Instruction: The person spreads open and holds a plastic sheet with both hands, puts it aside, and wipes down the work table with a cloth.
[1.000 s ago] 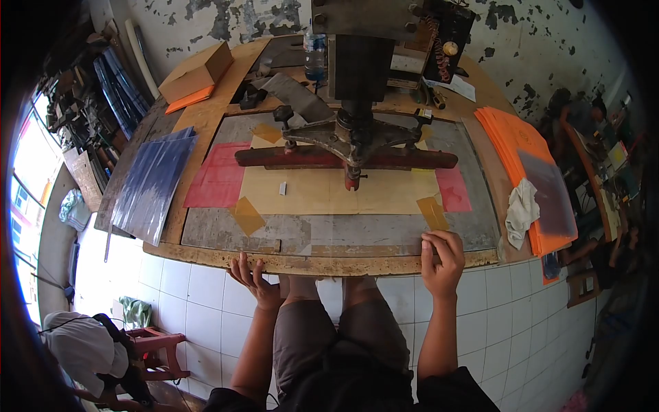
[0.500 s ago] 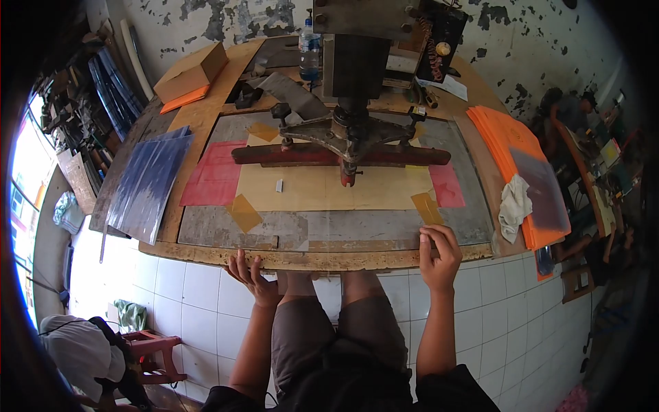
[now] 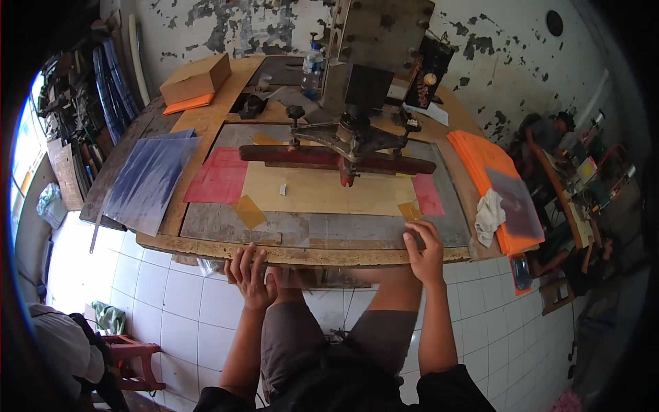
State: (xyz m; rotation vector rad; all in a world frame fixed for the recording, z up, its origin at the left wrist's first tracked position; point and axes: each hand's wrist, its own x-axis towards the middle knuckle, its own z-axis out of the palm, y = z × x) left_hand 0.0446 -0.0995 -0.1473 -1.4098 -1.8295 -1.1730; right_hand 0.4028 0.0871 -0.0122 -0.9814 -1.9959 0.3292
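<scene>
left hand (image 3: 252, 279) and right hand (image 3: 427, 253) sit at worn brown wooden table edge (image 3: 329, 256), grip indeterminable, apparently positioning, steadiness called for next

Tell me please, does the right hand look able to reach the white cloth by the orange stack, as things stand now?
Probably yes. The right hand is at the table's front edge, and the white cloth lies nearby to its right, by the orange stack. I see nothing standing between them.
</scene>
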